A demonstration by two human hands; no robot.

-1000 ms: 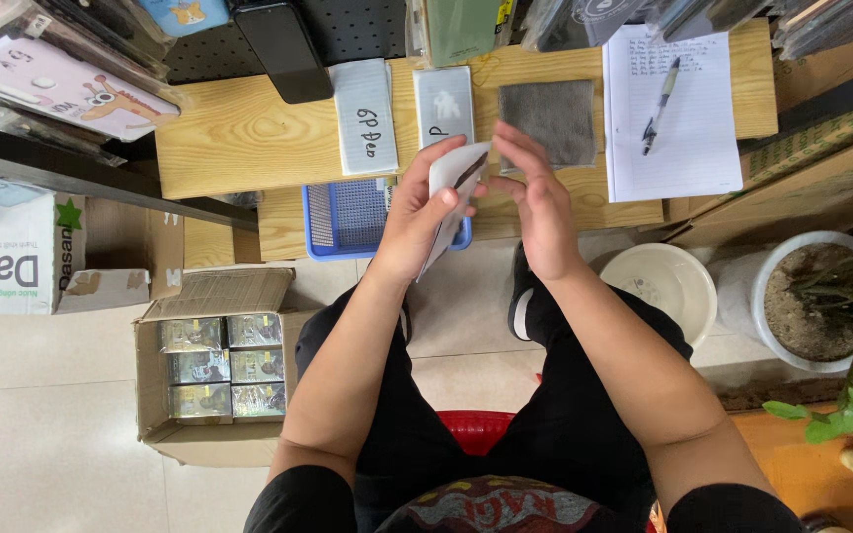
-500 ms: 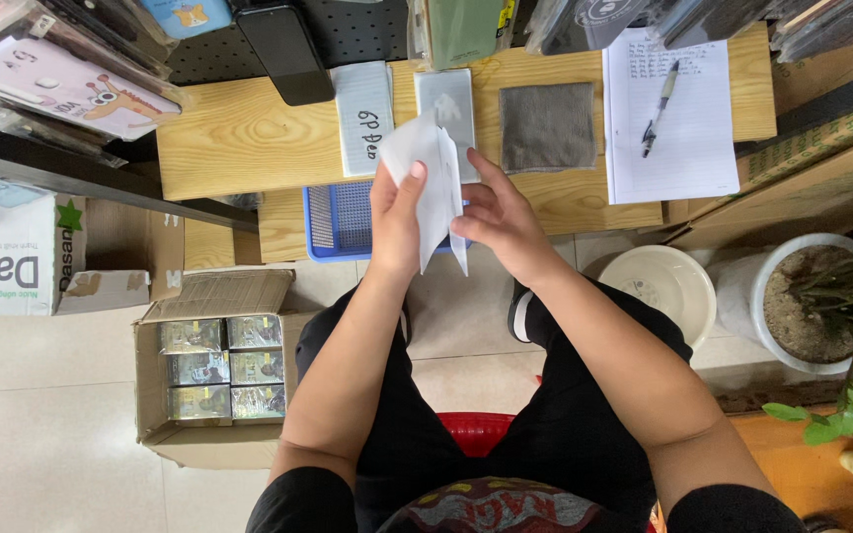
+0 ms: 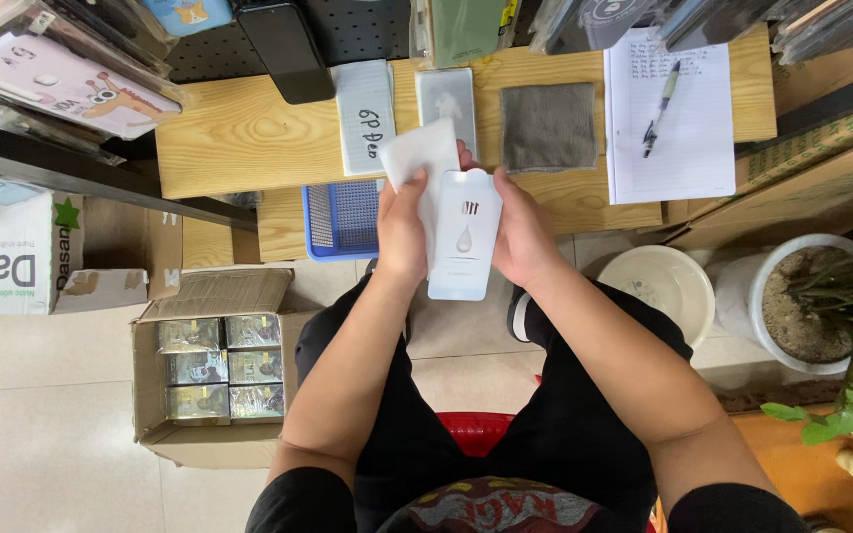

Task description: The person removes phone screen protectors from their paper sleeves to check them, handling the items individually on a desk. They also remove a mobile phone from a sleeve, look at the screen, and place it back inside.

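White, flat rectangular card packet [image 3: 464, 235], judged light, stiff and smooth, is clamped at its long edges by right-hand fingers [image 3: 499, 190]; left-hand fingers [image 3: 394, 197] pinch a soft white wipe [image 3: 420, 154].

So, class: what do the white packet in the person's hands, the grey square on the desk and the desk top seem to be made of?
White packet: probably matte card or paper, flat with crisp edges. Grey square: seemingly soft cloth, dull and fuzzy. Desk top: pale wood or wood-look laminate, showing grain lines.
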